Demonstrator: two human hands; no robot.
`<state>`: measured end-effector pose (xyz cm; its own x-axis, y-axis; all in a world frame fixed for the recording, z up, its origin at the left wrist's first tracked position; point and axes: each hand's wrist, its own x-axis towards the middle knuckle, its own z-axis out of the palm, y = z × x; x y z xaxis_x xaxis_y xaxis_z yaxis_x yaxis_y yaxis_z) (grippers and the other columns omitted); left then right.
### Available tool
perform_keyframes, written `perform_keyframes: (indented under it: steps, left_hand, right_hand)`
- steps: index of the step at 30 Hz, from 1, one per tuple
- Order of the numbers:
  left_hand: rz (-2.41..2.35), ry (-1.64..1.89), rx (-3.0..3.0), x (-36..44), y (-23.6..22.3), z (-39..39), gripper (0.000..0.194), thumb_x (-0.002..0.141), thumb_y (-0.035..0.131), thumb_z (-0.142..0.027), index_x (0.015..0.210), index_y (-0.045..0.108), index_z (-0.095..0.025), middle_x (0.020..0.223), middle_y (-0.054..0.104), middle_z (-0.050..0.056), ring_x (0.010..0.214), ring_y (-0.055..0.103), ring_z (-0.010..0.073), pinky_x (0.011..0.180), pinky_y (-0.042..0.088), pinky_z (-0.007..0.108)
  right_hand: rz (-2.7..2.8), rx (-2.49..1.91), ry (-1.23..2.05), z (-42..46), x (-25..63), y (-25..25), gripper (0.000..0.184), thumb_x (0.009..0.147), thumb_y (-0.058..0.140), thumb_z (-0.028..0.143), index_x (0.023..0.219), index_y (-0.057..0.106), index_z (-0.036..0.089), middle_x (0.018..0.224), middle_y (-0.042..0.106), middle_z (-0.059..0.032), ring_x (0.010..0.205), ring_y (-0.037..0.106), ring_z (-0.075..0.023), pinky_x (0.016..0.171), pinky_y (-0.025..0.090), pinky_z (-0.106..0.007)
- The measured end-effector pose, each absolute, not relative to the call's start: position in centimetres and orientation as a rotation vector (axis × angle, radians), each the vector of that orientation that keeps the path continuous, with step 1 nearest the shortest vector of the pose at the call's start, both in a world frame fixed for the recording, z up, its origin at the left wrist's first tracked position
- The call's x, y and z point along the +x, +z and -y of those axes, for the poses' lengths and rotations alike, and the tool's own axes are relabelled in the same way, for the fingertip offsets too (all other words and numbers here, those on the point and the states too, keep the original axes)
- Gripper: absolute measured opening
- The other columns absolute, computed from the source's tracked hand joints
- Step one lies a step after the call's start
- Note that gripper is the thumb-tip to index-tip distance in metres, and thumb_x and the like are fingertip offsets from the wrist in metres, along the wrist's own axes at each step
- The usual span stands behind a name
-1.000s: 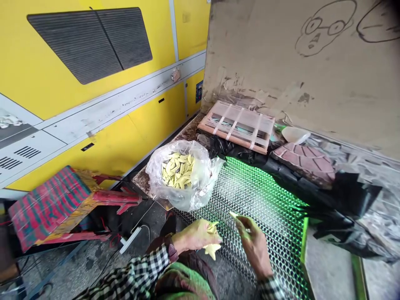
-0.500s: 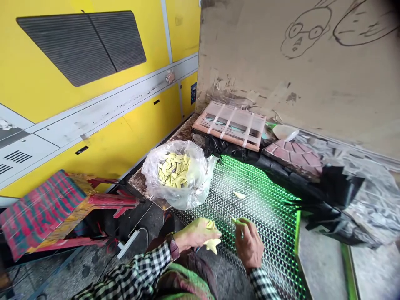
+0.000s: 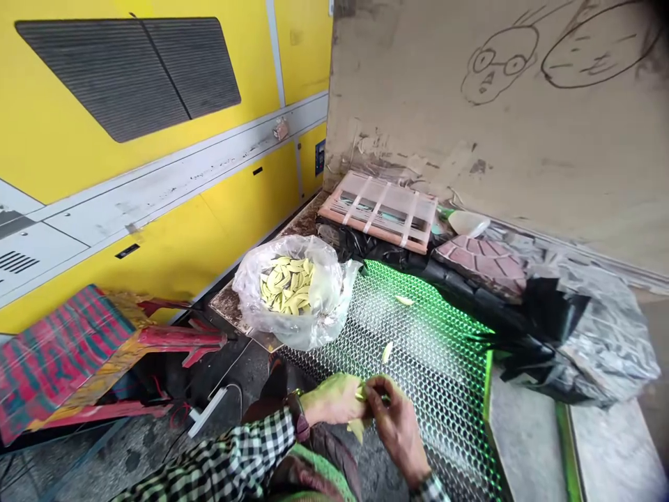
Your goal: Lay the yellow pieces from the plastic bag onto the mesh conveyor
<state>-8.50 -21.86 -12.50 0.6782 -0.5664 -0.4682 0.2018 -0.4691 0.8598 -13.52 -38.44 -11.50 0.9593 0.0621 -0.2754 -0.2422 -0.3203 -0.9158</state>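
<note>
Left hand [image 3: 332,399] grips pale yellow leaf-shaped pieces [image 3: 356,430], 1 tip pointing near, while right hand [image 3: 398,427] pinches their far end over a lit honeycomb mesh [image 3: 433,355]; a clear plastic bag [image 3: 334,279] of more pieces sits far left.

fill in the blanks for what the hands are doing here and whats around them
The left hand and right hand work on pale yellow pieces above a mesh sheet lit ____.
Exactly ____ loose pieces lie on that sheet.
The clear plastic bag beside it holds more ____-shaped pieces.
The sleeve on the left arm has a ____ pattern.

Missing words: green; two; leaf; checked
</note>
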Motion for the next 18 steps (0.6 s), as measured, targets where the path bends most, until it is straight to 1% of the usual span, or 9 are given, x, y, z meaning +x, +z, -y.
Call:
perform_keyframes:
  steps: [3, 6, 9, 10, 12, 14, 15, 18]
  left_hand:
    - [0.098, -0.957, 1.73, -8.5, -13.4, 21.7, 0.031, 0.08, 0.072, -0.044, 0.072, 0.054, -0.019, 0.06, 0.052, -0.004, 0.051, 0.042, 0.0105, 0.048, 0.026, 0.025]
    - [-0.025, -0.899, 1.665, -8.6, -14.6, 21.3, 0.033, 0.079, 0.074, -0.047, 0.081, 0.06, -0.017, 0.063, 0.057, -0.003, 0.05, 0.045, 0.01, 0.046, 0.027, 0.024]
    - [-0.145, -0.875, 1.531, -8.7, -15.4, 20.9, 0.043, 0.077, 0.075, -0.056, 0.088, 0.061, -0.017, 0.061, 0.056, -0.004, 0.046, 0.042, 0.0081, 0.043, 0.025, 0.022]
    - [-0.203, -0.878, 1.475, -8.7, -15.5, 20.9, 0.048, 0.076, 0.076, -0.06, 0.091, 0.059, -0.017, 0.061, 0.056, -0.004, 0.044, 0.04, 0.0074, 0.042, 0.024, 0.021]
    - [-0.296, -0.876, 1.383, -8.8, -15.5, 20.8, 0.057, 0.073, 0.076, -0.067, 0.096, 0.056, -0.018, 0.061, 0.056, -0.005, 0.041, 0.038, 0.0062, 0.04, 0.02, 0.02]
    - [-0.326, -0.846, 1.339, -8.7, -15.4, 20.9, 0.062, 0.072, 0.076, -0.071, 0.099, 0.054, -0.019, 0.061, 0.056, -0.005, 0.039, 0.036, 0.005, 0.039, 0.017, 0.019]
    - [-0.329, -0.826, 1.332, -8.7, -15.3, 21.0, 0.063, 0.073, 0.075, -0.071, 0.099, 0.054, -0.018, 0.061, 0.056, -0.005, 0.039, 0.035, 0.0046, 0.038, 0.017, 0.019]
    - [-0.324, -0.784, 1.338, -8.5, -14.8, 21.4, 0.057, 0.077, 0.073, -0.067, 0.098, 0.055, -0.017, 0.061, 0.053, -0.007, 0.039, 0.033, 0.0042, 0.038, 0.019, 0.019]
  right_hand:
    - [-0.257, -1.798, 0.218, 39.3, -12.9, -12.8, 0.043, 0.093, 0.062, 0.063, 0.091, 0.064, 0.02, 0.081, 0.066, -0.0036, 0.073, 0.059, -0.0208, 0.066, 0.047, -0.031]
    - [-0.301, -1.98, 0.008, 41.0, -11.9, -15.3, 0.041, 0.094, 0.06, 0.061, 0.092, 0.064, 0.02, 0.084, 0.068, -0.0053, 0.074, 0.06, -0.0216, 0.066, 0.047, -0.033]
    - [-0.122, -2.326, -0.31, 43.0, -11.4, -18.2, 0.034, 0.101, 0.05, 0.05, 0.091, 0.064, 0.021, 0.092, 0.07, -0.0091, 0.08, 0.063, -0.0234, 0.07, 0.048, -0.035]
    - [-0.024, -2.41, -0.375, 43.7, -11.4, -19.1, 0.031, 0.102, 0.048, 0.046, 0.09, 0.064, 0.022, 0.094, 0.071, -0.0096, 0.083, 0.064, -0.0234, 0.072, 0.048, -0.036]
    - [0.17, -2.527, -0.392, 44.8, -12.0, -20.4, 0.028, 0.104, 0.045, 0.036, 0.089, 0.064, 0.023, 0.097, 0.072, -0.0086, 0.086, 0.065, -0.0224, 0.075, 0.048, -0.036]
    - [0.284, -2.621, -0.373, 45.3, -12.7, -20.8, 0.027, 0.105, 0.044, 0.031, 0.091, 0.065, 0.024, 0.1, 0.074, -0.0077, 0.089, 0.065, -0.0229, 0.079, 0.047, -0.037]
    - [0.298, -2.655, -0.382, 45.2, -13.1, -20.5, 0.027, 0.106, 0.043, 0.031, 0.093, 0.066, 0.024, 0.102, 0.074, -0.0083, 0.091, 0.065, -0.0244, 0.082, 0.047, -0.039]
    - [0.16, -2.592, -0.409, 43.6, -13.8, -18.1, 0.028, 0.105, 0.046, 0.04, 0.101, 0.068, 0.023, 0.109, 0.073, -0.0112, 0.099, 0.064, -0.0288, 0.087, 0.047, -0.043]
